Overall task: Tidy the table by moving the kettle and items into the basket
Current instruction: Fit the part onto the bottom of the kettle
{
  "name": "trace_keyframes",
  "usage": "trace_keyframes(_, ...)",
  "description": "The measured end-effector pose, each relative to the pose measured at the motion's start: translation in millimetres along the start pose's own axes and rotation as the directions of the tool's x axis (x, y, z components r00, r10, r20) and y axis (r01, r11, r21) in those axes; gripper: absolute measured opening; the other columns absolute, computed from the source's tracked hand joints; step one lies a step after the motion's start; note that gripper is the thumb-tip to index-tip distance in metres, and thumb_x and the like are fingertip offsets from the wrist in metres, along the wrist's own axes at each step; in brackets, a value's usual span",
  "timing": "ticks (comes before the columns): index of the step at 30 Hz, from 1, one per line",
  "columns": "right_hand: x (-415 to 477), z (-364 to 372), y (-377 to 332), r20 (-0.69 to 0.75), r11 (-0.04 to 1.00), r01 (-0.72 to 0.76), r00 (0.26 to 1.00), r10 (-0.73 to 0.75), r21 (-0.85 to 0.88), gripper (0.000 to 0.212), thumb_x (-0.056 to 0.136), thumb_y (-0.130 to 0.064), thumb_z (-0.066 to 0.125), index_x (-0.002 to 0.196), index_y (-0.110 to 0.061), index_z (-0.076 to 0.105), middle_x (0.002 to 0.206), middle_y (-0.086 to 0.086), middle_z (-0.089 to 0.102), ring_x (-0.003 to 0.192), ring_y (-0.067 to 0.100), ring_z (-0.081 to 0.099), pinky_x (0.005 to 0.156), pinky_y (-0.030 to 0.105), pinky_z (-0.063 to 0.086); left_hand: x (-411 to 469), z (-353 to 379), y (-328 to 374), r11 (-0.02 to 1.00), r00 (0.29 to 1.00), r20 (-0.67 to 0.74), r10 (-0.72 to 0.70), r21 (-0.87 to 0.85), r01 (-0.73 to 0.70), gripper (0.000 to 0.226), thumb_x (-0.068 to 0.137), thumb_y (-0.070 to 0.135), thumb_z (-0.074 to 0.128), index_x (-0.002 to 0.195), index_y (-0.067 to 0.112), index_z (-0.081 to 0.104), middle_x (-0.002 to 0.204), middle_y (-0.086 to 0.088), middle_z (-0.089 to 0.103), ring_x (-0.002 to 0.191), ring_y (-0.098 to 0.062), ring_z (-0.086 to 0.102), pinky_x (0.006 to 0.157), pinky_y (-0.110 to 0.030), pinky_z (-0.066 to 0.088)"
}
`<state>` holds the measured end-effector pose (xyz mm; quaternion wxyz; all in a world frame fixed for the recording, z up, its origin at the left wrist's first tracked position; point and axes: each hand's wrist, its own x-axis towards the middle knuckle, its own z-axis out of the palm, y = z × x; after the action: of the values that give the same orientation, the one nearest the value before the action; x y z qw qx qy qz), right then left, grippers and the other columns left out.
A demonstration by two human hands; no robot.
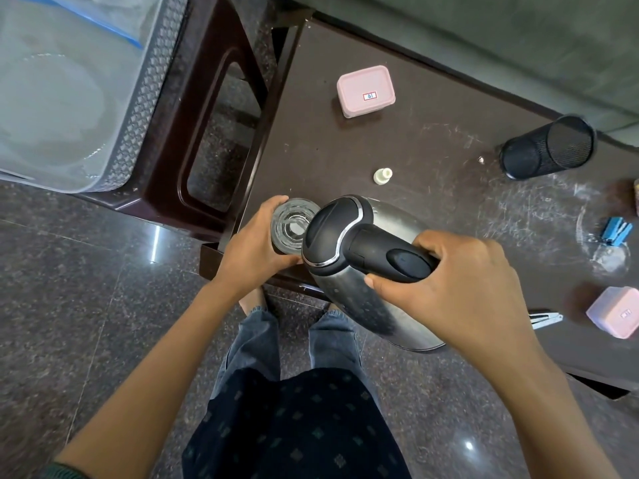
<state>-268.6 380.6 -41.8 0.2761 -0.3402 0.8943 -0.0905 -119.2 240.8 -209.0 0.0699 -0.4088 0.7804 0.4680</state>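
Note:
A steel kettle (349,295) with a black lid and handle is tilted over the near edge of the dark table (432,160), its lid end against a clear drinking glass (292,224). My right hand (446,281) grips the kettle's black handle. My left hand (257,247) is wrapped around the glass at the table's front left corner. The grey basket (138,108) with a patterned rim stands at the upper left on a dark stool, apart from both hands. Whether liquid is flowing I cannot tell.
On the table lie a pink lidded box (366,90), a small white cap (382,175), a black mesh pen holder (548,148) on its side, a blue stapler (617,231), a second pink box (615,311) and a metal clip (546,319). A dark brown stool (214,133) stands beside the table.

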Motion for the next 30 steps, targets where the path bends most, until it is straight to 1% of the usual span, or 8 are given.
trace_keyframes(4, -0.1, -0.4, 2.0, 0.008, 1.000, -0.007, 1.000, 0.007, -0.001, 0.041, 0.057, -0.052, 0.069, 0.056, -0.016, 0.049, 0.049, -0.005, 0.050, 0.053, 0.022, 0.053, 0.049, 0.027, 0.037, -0.2, -0.3, 0.5, 1.000, 1.000, 0.001, -0.007, -0.004, 0.007, 0.095, 0.062, 0.031, 0.086, 0.138, 0.031, 0.030, 0.131, 0.014, 0.053, 0.117, -0.010, 0.054, 0.095, -0.033, 0.046)
trace_keyframes(10, -0.6, -2.6, 2.5, 0.015, 1.000, -0.016, 1.000, 0.016, -0.014, 0.039, 0.055, -0.052, 0.067, 0.057, -0.016, 0.052, 0.052, -0.005, 0.053, 0.055, 0.022, 0.053, 0.050, 0.028, 0.041, -0.8, 0.2, 0.3, 1.000, 1.000, 0.007, -0.006, -0.021, 0.006, 0.095, 0.061, 0.032, 0.086, 0.137, 0.032, 0.029, 0.132, 0.016, 0.052, 0.118, -0.009, 0.054, 0.098, -0.037, 0.046)
trace_keyframes(13, -1.2, -3.4, 3.1, 0.022, 1.000, -0.020, 1.000, 0.020, -0.007, 0.038, 0.054, -0.053, 0.066, 0.057, -0.017, 0.053, 0.052, -0.006, 0.052, 0.056, 0.022, 0.054, 0.051, 0.029, 0.042, -0.7, 0.4, 0.4, 1.000, 1.000, 0.004, -0.010, -0.019, 0.010, 0.095, 0.061, 0.032, 0.086, 0.137, 0.032, 0.029, 0.132, 0.015, 0.053, 0.118, -0.010, 0.055, 0.098, -0.037, 0.046)
trace_keyframes(17, -1.2, -4.0, 3.2, 0.030, 0.999, -0.032, 0.999, 0.032, 0.009, 0.039, 0.053, -0.055, 0.062, 0.057, -0.017, 0.052, 0.052, -0.006, 0.052, 0.056, 0.021, 0.054, 0.051, 0.028, 0.041, -0.8, 0.6, 1.6, 1.000, 1.000, 0.003, -0.018, -0.017, 0.018, 0.094, 0.061, 0.033, 0.086, 0.136, 0.035, 0.029, 0.127, 0.019, 0.054, 0.114, -0.007, 0.056, 0.095, -0.032, 0.046)
trace_keyframes(20, -1.1, -5.2, 3.8, 0.038, 0.999, -0.037, 0.999, 0.037, 0.010, 0.038, 0.054, -0.053, 0.065, 0.057, -0.017, 0.053, 0.052, -0.006, 0.052, 0.056, 0.019, 0.054, 0.050, 0.026, 0.040, -0.8, 0.5, 1.1, 1.000, 1.000, 0.005, -0.020, -0.015, 0.020, 0.095, 0.061, 0.033, 0.086, 0.137, 0.034, 0.028, 0.130, 0.018, 0.054, 0.116, -0.007, 0.055, 0.096, -0.033, 0.046)
trace_keyframes(25, -2.0, -5.0, 3.5, 0.041, 0.999, -0.043, 0.998, 0.042, 0.019, 0.038, 0.054, -0.052, 0.066, 0.057, -0.017, 0.052, 0.053, -0.006, 0.051, 0.057, 0.020, 0.054, 0.052, 0.029, 0.042, 0.0, 0.8, -0.2, 1.000, 1.000, 0.001, -0.024, 0.005, 0.024, 0.095, 0.061, 0.035, 0.086, 0.137, 0.035, 0.028, 0.130, 0.018, 0.054, 0.116, -0.009, 0.056, 0.096, -0.036, 0.047)
trace_keyframes(30, -2.8, -4.0, 3.7, 0.034, 0.998, -0.055, 0.998, 0.055, 0.017, 0.037, 0.055, -0.050, 0.069, 0.058, -0.016, 0.055, 0.052, -0.007, 0.048, 0.056, 0.017, 0.052, 0.052, 0.028, 0.042, -0.6, 1.1, -0.1, 1.000, 1.000, -0.002, -0.016, 0.013, 0.016, 0.096, 0.061, 0.034, 0.086, 0.138, 0.034, 0.029, 0.132, 0.017, 0.053, 0.117, -0.009, 0.055, 0.094, -0.032, 0.046)
